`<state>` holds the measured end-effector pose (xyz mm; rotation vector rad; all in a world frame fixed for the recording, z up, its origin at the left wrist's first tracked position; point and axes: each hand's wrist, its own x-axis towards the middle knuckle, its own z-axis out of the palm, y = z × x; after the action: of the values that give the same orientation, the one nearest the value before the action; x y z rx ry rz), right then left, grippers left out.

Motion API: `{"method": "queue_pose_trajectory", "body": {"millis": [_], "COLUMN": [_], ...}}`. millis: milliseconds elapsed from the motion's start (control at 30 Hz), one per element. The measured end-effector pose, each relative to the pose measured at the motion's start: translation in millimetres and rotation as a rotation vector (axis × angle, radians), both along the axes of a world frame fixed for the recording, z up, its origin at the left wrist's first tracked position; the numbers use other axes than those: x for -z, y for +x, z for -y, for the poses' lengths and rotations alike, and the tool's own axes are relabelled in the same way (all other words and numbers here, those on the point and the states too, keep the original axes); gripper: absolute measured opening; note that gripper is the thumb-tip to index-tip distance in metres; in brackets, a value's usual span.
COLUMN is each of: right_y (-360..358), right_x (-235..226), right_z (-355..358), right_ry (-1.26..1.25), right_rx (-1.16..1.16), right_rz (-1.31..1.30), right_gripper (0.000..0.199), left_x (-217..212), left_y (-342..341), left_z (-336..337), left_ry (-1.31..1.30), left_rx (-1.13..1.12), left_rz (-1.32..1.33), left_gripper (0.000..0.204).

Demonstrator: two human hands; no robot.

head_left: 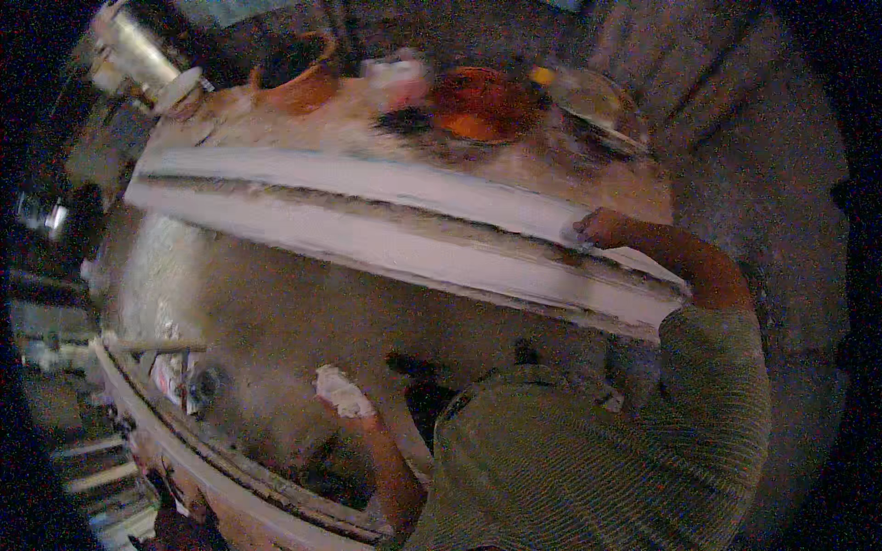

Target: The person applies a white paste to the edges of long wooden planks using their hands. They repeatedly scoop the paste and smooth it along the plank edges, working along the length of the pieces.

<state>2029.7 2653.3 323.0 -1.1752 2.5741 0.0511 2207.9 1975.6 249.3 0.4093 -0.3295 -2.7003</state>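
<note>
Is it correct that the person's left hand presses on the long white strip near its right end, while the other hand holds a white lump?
Not quite: the head view shows the right hand pressing on the long white strip near its right end, while the left hand holds the white lump.

Long white-coated moulding strip lies flat across the worktop, running diagonally from far-left edge to near-right edge; dark groove down its middle. White lump of putty, blurred, sits near the worktop's near edge.
</note>
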Motion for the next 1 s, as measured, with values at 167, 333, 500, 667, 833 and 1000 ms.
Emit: {"method": "queue_pose_trajectory", "body": {"millis": [167,333,500,667,833,1000], "right_y": [110,236,330,361,334,298], "right_x": [56,96,111,113,120,120], "right_z": [-188,-329,-358,-348,-329,-308], "right_ry": [0.293,0.513,0.391,0.264,0.181,0.144], "right_rx": [0.115,0.613,0.740,0.767,0.667,0.523], "right_rz": [0.042,0.302,0.292,0.256,0.235,0.292], "right_gripper": [0.038,0.045,0.045,0.046,0.047,0.048], "left_x": [15,37,36,25,31,39], "left_y": [39,56,60,53,48,70], "left_z": [-131,-224,-256,-267,-275,-272], "left_ry": [0.073,0.131,0.127,0.109,0.131,0.183], "left_rx": [0.146,0.275,0.339,0.400,0.407,0.335], "left_rz": [-0.008,-0.050,-0.092,-0.131,-0.149,-0.167], "left_gripper": [0.047,0.047,0.047,0.047,0.047,0.047]}}
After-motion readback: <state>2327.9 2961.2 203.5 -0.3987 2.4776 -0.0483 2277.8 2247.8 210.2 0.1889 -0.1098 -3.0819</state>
